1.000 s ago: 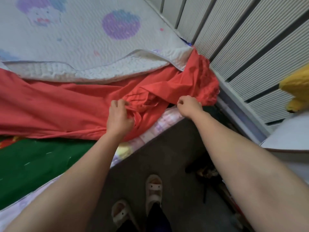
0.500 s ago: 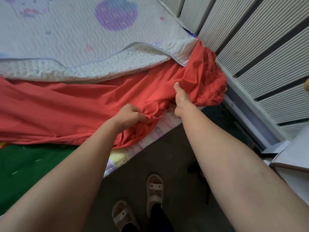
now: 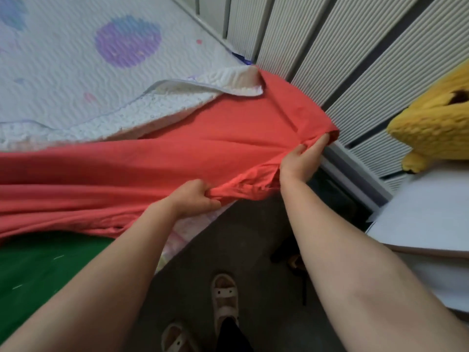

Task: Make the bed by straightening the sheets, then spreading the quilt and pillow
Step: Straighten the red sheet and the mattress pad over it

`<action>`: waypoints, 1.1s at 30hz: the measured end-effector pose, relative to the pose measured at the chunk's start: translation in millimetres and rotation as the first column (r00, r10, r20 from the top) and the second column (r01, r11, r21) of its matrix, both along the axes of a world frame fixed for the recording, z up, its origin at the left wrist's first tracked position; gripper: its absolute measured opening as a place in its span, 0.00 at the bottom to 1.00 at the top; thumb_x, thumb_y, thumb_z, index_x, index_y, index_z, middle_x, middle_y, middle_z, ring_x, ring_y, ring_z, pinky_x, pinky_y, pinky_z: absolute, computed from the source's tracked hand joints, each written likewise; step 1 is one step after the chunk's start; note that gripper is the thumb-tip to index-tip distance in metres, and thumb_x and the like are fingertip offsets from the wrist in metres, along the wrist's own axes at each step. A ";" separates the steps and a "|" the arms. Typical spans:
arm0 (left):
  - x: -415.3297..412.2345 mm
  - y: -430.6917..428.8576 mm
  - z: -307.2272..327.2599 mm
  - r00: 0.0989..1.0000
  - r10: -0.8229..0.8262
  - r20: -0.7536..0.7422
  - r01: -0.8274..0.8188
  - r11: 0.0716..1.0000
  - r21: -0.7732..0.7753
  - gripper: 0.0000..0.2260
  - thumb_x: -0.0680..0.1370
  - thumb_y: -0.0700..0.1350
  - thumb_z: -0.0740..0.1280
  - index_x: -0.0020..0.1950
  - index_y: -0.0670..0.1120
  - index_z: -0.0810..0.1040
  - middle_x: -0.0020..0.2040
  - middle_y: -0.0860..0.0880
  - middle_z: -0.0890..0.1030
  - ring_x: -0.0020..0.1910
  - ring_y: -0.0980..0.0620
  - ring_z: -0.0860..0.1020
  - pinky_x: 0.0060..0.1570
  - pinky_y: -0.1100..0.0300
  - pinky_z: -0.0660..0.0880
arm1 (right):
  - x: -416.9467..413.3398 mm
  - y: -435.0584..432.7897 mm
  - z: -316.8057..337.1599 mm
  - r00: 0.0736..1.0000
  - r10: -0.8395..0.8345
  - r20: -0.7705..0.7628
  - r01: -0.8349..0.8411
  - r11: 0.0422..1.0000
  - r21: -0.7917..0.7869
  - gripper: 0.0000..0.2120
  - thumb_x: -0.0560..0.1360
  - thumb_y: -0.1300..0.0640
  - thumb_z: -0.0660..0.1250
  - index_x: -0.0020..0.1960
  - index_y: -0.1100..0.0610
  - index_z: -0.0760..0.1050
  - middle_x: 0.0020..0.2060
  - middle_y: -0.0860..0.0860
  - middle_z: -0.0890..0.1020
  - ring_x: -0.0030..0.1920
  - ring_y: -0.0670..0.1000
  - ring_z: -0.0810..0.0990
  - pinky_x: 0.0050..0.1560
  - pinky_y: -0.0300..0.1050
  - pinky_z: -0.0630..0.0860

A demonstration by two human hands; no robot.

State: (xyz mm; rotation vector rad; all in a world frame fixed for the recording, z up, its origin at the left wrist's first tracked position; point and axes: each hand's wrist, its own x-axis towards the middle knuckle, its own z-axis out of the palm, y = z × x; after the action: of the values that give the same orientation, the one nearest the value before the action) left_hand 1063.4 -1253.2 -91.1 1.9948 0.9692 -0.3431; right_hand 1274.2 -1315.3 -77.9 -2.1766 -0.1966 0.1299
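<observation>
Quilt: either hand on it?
No, the left hand and right hand both grip the red sheet; the quilt lies apart beyond it.

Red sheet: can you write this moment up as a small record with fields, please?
Red sheet: pulled taut, far edge under the white quilted cover
Left hand: grips the bunched near edge
Right hand: grips the corner by the ribbed wall
Green cloth: beside the sheet, lower left
Yellow plush toy: right edge, on white surface
</observation>
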 end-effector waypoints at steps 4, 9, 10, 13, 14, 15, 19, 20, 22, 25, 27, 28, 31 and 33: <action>4.1 -15.4 -15.4 0.980 -0.179 -0.091 0.170 0.980 -0.099 0.12 0.65 0.54 0.67 0.42 0.48 0.76 0.38 0.52 0.78 0.40 0.50 0.78 0.39 0.60 0.71 | 10.5 -47.9 -30.6 0.967 -0.035 -0.254 -0.039 0.959 -0.280 0.25 0.76 0.58 0.61 0.73 0.53 0.65 0.66 0.58 0.74 0.65 0.60 0.73 0.62 0.50 0.69; -5.2 -20.9 -42.0 0.978 -0.177 -0.110 0.165 0.980 -0.107 0.08 0.66 0.52 0.70 0.37 0.53 0.71 0.37 0.57 0.75 0.41 0.52 0.76 0.40 0.61 0.67 | 22.7 -38.9 -47.4 0.668 -0.001 -0.745 0.171 0.973 0.152 0.18 0.79 0.42 0.56 0.56 0.53 0.78 0.56 0.53 0.78 0.56 0.54 0.76 0.56 0.47 0.68; -5.2 -19.9 -43.1 0.980 -0.169 -0.103 0.158 0.982 -0.107 0.09 0.66 0.53 0.70 0.37 0.53 0.72 0.37 0.57 0.75 0.41 0.52 0.76 0.40 0.61 0.67 | 26.9 -34.5 -49.2 0.648 -0.007 -0.761 0.211 0.962 0.171 0.18 0.80 0.42 0.55 0.59 0.51 0.76 0.57 0.54 0.77 0.56 0.55 0.76 0.56 0.48 0.69; -3.4 -16.8 -44.2 0.987 -0.143 -0.074 0.133 0.984 -0.121 0.09 0.67 0.51 0.72 0.37 0.52 0.73 0.36 0.56 0.76 0.40 0.53 0.76 0.38 0.61 0.67 | 33.8 -18.0 -58.1 0.666 -0.080 -0.742 0.255 0.959 0.125 0.19 0.79 0.49 0.61 0.67 0.55 0.69 0.63 0.58 0.76 0.58 0.59 0.78 0.55 0.53 0.75; -3.0 -16.4 -44.2 0.988 -0.140 -0.063 0.132 0.984 -0.118 0.08 0.67 0.50 0.72 0.37 0.52 0.73 0.36 0.56 0.76 0.39 0.53 0.76 0.37 0.61 0.67 | 34.8 -14.3 -61.0 0.705 -0.113 -0.701 0.251 0.963 0.097 0.19 0.79 0.52 0.62 0.68 0.57 0.67 0.65 0.59 0.75 0.60 0.59 0.77 0.58 0.55 0.75; -2.7 -16.4 -43.9 0.989 -0.141 -0.051 0.134 0.984 -0.117 0.08 0.68 0.49 0.72 0.37 0.52 0.73 0.35 0.56 0.76 0.37 0.55 0.75 0.36 0.62 0.67 | 35.5 -11.2 -63.3 0.754 -0.145 -0.641 0.236 0.970 0.059 0.20 0.78 0.56 0.61 0.69 0.58 0.65 0.67 0.59 0.72 0.62 0.59 0.75 0.61 0.55 0.74; -0.8 -16.9 -43.5 0.985 -0.168 -0.041 0.161 0.979 -0.127 0.09 0.69 0.47 0.72 0.36 0.52 0.73 0.34 0.57 0.75 0.36 0.55 0.74 0.36 0.61 0.66 | 40.5 -1.6 -69.2 0.918 -0.136 -0.374 0.055 0.974 -0.220 0.23 0.76 0.51 0.66 0.67 0.58 0.66 0.67 0.58 0.71 0.64 0.61 0.73 0.66 0.56 0.69; -0.5 -16.3 -43.4 0.984 -0.171 -0.045 0.164 0.977 -0.133 0.09 0.69 0.47 0.72 0.35 0.52 0.72 0.34 0.57 0.75 0.36 0.55 0.73 0.37 0.61 0.66 | 41.8 0.5 -69.5 0.945 -0.075 -0.318 -0.021 0.957 -0.288 0.25 0.74 0.48 0.67 0.66 0.58 0.67 0.66 0.58 0.72 0.64 0.61 0.74 0.65 0.57 0.70; 1.3 -13.9 -44.3 0.985 -0.167 -0.051 0.158 0.976 -0.149 0.09 0.69 0.47 0.72 0.35 0.51 0.73 0.34 0.57 0.75 0.36 0.55 0.74 0.37 0.61 0.67 | 46.4 7.5 -73.9 0.951 0.024 -0.308 -0.136 0.928 -0.347 0.27 0.73 0.46 0.69 0.66 0.58 0.68 0.65 0.58 0.73 0.63 0.61 0.74 0.63 0.56 0.72; 3.7 -12.1 -46.9 0.985 -0.167 -0.041 0.157 0.972 -0.175 0.07 0.68 0.47 0.73 0.38 0.49 0.75 0.35 0.55 0.76 0.38 0.54 0.75 0.39 0.59 0.70 | 51.8 18.9 -75.5 0.949 0.124 -0.290 -0.251 0.852 -0.458 0.20 0.76 0.50 0.67 0.64 0.59 0.73 0.62 0.58 0.77 0.62 0.60 0.76 0.60 0.51 0.72; 3.5 -11.1 -49.0 0.986 -0.166 -0.030 0.158 0.969 -0.188 0.07 0.68 0.46 0.73 0.40 0.49 0.76 0.36 0.53 0.77 0.38 0.54 0.75 0.40 0.58 0.72 | 53.3 23.9 -72.9 0.968 0.163 -0.188 -0.238 0.828 -0.508 0.13 0.79 0.54 0.62 0.61 0.59 0.75 0.60 0.59 0.78 0.61 0.60 0.77 0.58 0.50 0.73; 4.3 -10.0 -50.3 0.987 -0.161 -0.022 0.154 0.969 -0.194 0.07 0.68 0.46 0.73 0.40 0.49 0.76 0.35 0.54 0.76 0.37 0.54 0.75 0.39 0.58 0.71 | 55.5 22.9 -72.5 0.981 0.147 -0.129 -0.193 0.840 -0.507 0.12 0.80 0.55 0.60 0.60 0.59 0.74 0.59 0.59 0.78 0.60 0.60 0.77 0.57 0.51 0.73; 7.3 -7.4 -48.1 0.992 -0.130 0.003 0.128 0.972 -0.198 0.07 0.64 0.49 0.71 0.36 0.50 0.75 0.31 0.55 0.75 0.31 0.58 0.73 0.33 0.61 0.68 | 64.0 10.9 -71.3 0.998 0.027 -0.056 -0.051 0.869 -0.493 0.11 0.80 0.58 0.58 0.60 0.60 0.72 0.59 0.59 0.78 0.61 0.61 0.77 0.56 0.53 0.73; 7.9 -5.1 -47.1 0.992 -0.128 0.005 0.127 0.970 -0.207 0.10 0.61 0.52 0.69 0.37 0.49 0.76 0.33 0.54 0.76 0.33 0.57 0.74 0.35 0.60 0.69 | 68.8 7.5 -76.1 0.991 -0.012 -0.130 -0.059 0.844 -0.533 0.13 0.78 0.60 0.61 0.62 0.61 0.73 0.61 0.59 0.78 0.62 0.60 0.76 0.58 0.51 0.73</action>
State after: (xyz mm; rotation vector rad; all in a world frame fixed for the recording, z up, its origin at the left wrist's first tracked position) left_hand 1071.4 -1258.3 -138.1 1.8692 0.7779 -0.5029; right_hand 1343.0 -1307.8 -154.0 -2.7155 -0.1207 0.3783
